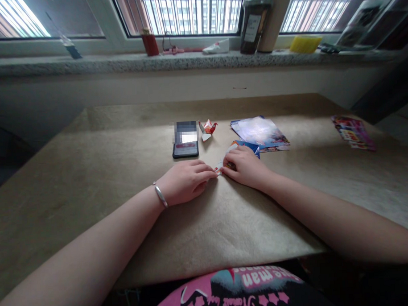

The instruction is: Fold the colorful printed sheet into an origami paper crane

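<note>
A partly folded sheet of printed paper (249, 146), blue outside with a white side, lies on the table under my fingers. My left hand (190, 179) has its fingertips closed on the paper's near left corner. Over the middle of the paper rests my right hand (246, 166), its thumb and fingers pinching near the same corner and covering much of the sheet. Just beyond my hands stands a folded red and white paper crane (208, 128). A phone (185, 149) with a lit screen lies to the left of the crane.
Several glossy printed sheets (261, 131) lie stacked beyond my right hand. Colourful printed cards (353, 133) sit near the table's right side. On the stone windowsill (187, 62) stand a red pot (150, 44), a dark container (253, 28) and a yellow item (305, 44).
</note>
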{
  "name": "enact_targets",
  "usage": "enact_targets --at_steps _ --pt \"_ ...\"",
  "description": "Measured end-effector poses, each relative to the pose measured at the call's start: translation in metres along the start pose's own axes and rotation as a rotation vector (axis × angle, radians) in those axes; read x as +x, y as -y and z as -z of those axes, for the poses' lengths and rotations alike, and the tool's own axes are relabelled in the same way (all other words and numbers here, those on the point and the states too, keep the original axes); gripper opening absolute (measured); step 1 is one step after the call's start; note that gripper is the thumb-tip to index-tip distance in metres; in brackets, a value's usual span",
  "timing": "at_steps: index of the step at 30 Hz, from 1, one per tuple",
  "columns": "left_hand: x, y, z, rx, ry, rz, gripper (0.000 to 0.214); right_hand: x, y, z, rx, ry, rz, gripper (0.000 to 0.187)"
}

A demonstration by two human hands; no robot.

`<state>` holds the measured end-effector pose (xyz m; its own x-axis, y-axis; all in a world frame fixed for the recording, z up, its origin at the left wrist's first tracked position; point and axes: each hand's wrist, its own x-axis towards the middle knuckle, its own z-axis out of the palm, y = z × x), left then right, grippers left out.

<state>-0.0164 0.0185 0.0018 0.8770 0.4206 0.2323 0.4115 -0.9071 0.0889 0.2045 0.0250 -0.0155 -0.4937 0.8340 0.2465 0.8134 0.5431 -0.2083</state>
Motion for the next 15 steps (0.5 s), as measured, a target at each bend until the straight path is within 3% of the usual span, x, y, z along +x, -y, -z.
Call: enact_targets --at_steps 3,7,11,15 --pt "0.0003 -0.0009 -0.0013 0.038 0.007 -0.001 0.030 -0.0001 -0.0010 -0.0014 0.028 -0.061 0.061 0.017" --pt "-0.0002 -0.0028 -0.0023 0.060 0.001 0.018 0.029 -0.0011 -0.0025 -0.0007 0.034 -0.138 0.297 0.016" --pt "-0.0007 -0.0037 -0.0027 0.075 -0.006 0.032 0.029 -0.0005 -0.0039 0.0014 0.046 -0.153 0.467 0.020" --pt "-0.0002 -0.0039 -0.0026 0.081 -0.012 0.027 0.029 -0.0004 -0.0046 0.0032 0.054 -0.134 0.546 0.022"
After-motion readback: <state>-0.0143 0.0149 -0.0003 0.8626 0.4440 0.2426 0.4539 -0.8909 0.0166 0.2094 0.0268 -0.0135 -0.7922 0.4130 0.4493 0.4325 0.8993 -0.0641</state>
